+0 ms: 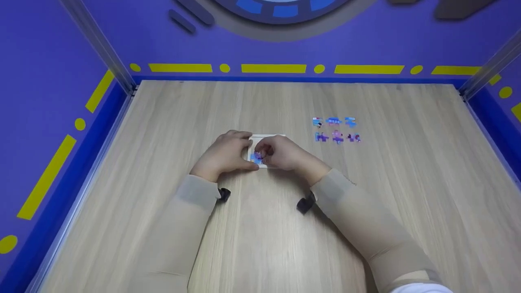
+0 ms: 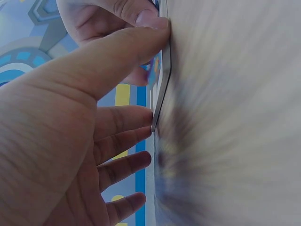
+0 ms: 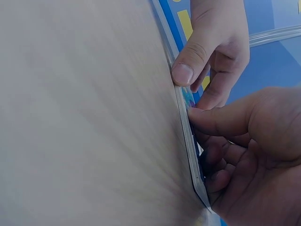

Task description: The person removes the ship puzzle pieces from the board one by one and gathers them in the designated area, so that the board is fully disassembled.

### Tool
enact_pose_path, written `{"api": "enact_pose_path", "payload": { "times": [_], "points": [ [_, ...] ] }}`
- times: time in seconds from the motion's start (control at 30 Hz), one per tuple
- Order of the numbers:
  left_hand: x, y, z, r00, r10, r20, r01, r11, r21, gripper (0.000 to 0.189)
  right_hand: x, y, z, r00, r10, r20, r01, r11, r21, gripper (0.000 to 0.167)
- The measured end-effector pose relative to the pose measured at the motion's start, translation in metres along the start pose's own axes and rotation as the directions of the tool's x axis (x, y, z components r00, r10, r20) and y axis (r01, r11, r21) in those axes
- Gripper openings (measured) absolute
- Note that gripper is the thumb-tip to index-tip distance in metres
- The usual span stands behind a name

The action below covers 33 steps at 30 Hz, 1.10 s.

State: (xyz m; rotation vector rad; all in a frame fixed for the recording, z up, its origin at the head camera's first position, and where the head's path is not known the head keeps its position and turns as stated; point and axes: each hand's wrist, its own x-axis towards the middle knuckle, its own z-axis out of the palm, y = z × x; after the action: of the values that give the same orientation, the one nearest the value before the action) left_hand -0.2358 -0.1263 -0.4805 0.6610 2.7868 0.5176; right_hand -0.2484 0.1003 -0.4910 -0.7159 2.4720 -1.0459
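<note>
A small white puzzle tray (image 1: 268, 135) lies on the table between both hands. My left hand (image 1: 228, 152) spans its left side, thumb along the near edge and fingertips at the far left corner; in the left wrist view the fingers are straight and spread. My right hand (image 1: 281, 152) reaches over the tray with curled fingers. Its thumb and fingertips pinch a small colourful puzzle piece (image 2: 153, 70) at the tray's left part, mostly hidden by the fingers. Blue and pink puzzle artwork (image 1: 255, 160) shows in the tray's near left corner, beside these fingertips.
Several loose jigsaw pieces (image 1: 337, 136) lie in two rows on the wooden table (image 1: 407, 162), right of and beyond the tray. Blue panels (image 1: 268, 49) with yellow marks wall in the back and sides. Black wrist devices (image 1: 306, 202) sit below both cuffs.
</note>
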Motion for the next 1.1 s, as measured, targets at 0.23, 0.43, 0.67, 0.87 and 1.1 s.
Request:
{"api": "enact_pose_path", "payload": {
  "times": [0.23,0.43,0.67,0.87,1.1],
  "points": [
    [0.0002,-0.0008,0.0004,0.999,-0.025,0.024,0.025,0.999,-0.027,0.089,0.0,0.0014,0.001,1.0,0.015,-0.01,-0.015,1.0,0.028,0.033],
    [0.0016,-0.0014,0.001,1.0,-0.021,0.016,0.022,0.999,-0.025,0.088,-0.0004,0.0031,0.0012,0.999,0.023,-0.044,-0.021,0.998,0.061,0.035],
    [0.0009,-0.0004,0.001,0.999,-0.023,0.022,0.024,0.999,-0.023,0.088,-0.001,0.0056,0.0014,0.998,0.017,-0.061,-0.011,0.994,0.107,0.031],
    [0.0016,-0.0005,0.002,0.999,-0.022,0.023,0.023,1.0,-0.015,0.088,-0.0006,0.0062,0.0012,0.997,0.018,-0.074,-0.011,0.996,0.093,0.026],
    [0.0006,-0.0007,0.0012,1.0,-0.014,0.018,0.015,1.0,-0.016,0.087,-0.0003,0.0046,0.0003,0.997,0.017,-0.079,-0.01,0.996,0.089,0.025]
  ]
}}
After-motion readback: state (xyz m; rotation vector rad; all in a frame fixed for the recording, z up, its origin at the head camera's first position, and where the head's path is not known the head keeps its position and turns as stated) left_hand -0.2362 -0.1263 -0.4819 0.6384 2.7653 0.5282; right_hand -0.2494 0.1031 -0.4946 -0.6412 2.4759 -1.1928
